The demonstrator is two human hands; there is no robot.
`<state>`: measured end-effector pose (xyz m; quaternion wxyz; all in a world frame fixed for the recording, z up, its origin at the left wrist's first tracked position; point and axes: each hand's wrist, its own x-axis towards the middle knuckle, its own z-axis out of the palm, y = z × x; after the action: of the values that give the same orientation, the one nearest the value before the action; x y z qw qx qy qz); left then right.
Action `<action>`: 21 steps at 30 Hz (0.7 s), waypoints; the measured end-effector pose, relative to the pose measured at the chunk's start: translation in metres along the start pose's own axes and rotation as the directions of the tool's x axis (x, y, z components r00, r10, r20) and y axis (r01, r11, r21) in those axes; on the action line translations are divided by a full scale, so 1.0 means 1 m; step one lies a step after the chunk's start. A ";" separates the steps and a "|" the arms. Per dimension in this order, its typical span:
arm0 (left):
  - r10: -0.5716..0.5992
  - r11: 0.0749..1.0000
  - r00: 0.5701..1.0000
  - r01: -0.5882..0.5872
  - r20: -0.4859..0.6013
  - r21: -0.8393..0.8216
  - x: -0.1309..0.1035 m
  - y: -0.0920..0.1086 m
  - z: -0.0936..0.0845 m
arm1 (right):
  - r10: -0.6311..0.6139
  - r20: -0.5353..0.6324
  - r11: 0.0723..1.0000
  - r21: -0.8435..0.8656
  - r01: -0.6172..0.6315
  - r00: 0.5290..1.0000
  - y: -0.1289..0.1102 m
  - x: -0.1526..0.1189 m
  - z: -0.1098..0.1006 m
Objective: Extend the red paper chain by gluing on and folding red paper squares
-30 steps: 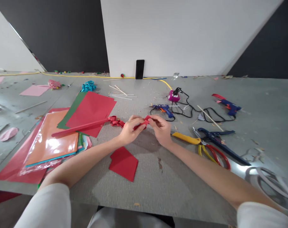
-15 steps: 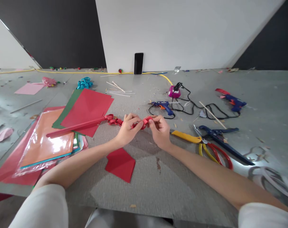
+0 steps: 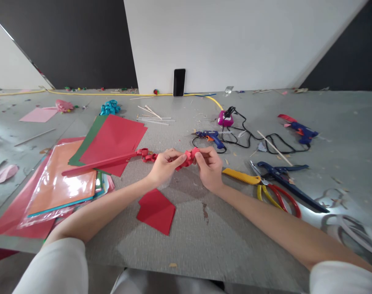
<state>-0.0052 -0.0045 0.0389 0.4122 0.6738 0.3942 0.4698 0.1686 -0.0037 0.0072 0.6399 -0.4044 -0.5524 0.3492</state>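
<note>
A red paper chain of small folded loops runs between my two hands at the middle of the table. My left hand is closed, pinching the chain between thumb and fingers. At the chain's right end, my right hand pinches a red loop between thumb and forefinger. From the chain's left end a long flat red strip stretches over the sheets. Below my hands lies a red paper piece. Red sheets rest on a green sheet to the left. My fingers hide part of the chain.
A blue glue gun with a black cord lies beyond my right hand; a second glue gun is farther right. Scissors and a dark blue cutter lie beside my right forearm. A phone leans on the wall.
My hands have drawn slightly apart, the right one shifting a little to the right. The red loop at the right end has turned and moved right between my fingers.
</note>
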 end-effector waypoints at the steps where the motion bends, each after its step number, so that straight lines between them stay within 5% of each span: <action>1: -0.009 1.000 1.000 0.009 0.001 -0.016 0.000 0.000 0.000 | -0.006 0.005 1.000 -0.006 0.006 1.000 0.000 0.000 0.000; 12: -0.141 0.975 0.987 0.151 0.072 -0.161 0.003 0.000 0.003 | 0.012 -0.007 0.999 0.034 -0.012 1.000 0.000 -0.006 0.002; 21: 0.033 0.969 0.999 -0.041 0.035 0.242 0.006 -0.005 -0.003 | 0.006 0.019 0.999 0.031 -0.006 1.000 0.000 -0.010 0.003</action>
<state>-0.0075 0.0033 0.0371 0.3238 0.7336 0.4297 0.4151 0.1643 -0.0122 0.0034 0.6398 -0.3928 -0.5516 0.3635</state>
